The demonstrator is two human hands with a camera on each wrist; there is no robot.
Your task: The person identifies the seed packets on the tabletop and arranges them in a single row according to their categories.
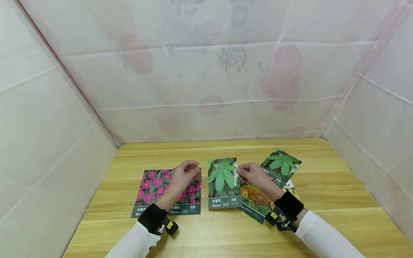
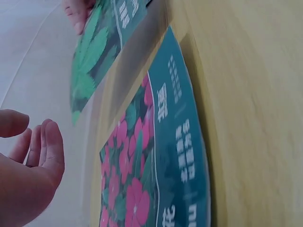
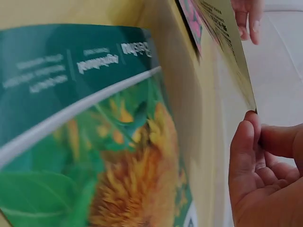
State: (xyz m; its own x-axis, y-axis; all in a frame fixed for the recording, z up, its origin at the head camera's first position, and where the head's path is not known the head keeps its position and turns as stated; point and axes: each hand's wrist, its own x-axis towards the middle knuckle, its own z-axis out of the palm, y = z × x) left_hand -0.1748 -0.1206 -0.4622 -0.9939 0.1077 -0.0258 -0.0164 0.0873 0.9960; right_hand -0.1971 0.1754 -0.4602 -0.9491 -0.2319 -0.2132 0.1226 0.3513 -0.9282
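A: What lies farthest left?
B: A pink-flower packet [image 1: 150, 190], face up on the wooden table [image 1: 219, 233]. Just right of it is a second pink-flower packet [image 1: 193, 195], also face up. The left forearm hides whether their edges meet.
A: Condition of the left hand [image 1: 185, 175]?
B: Empty. It is over the second pink-flower packet, clear of it in the left wrist view, fingers loosely bent.
A: And at the centre?
B: A green-leaf packet [image 1: 222, 182], front toward the head camera, right edge raised off the table. The right hand [image 1: 253, 175] pinches that edge between thumb and fingertips. Whether its lower edge touches the table cannot be told.
A: Right of that?
B: An orange-flower packet [image 1: 255, 195], partly covered by the right forearm. Beyond it, a second green-leaf packet [image 1: 280, 165] lies askew, next to a yellow-flower packet [image 1: 293, 190] mostly hidden behind the black wrist strap [image 1: 289, 205].
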